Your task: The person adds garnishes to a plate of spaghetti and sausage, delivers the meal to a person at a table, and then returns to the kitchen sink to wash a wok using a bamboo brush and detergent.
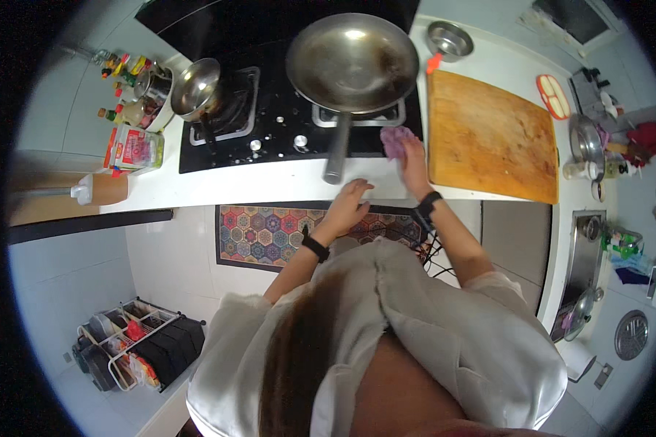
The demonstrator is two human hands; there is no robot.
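Note:
My right hand presses a purple cloth onto the front right corner of the black glass gas hob. Its fingers are closed over the cloth. Just in front of the white counter's edge is my left hand, fingers apart and holding nothing, below the handle of a large steel wok. That wok sits on the right burner, its handle pointing towards me. A smaller steel pan rests by the left burner. Water drops or white specks dot the glass around the knobs.
A wooden cutting board lies right of the hob, with a small steel bowl behind it. Bottles and jars crowd the left end. The sink is at far right. A patterned mat covers floor below.

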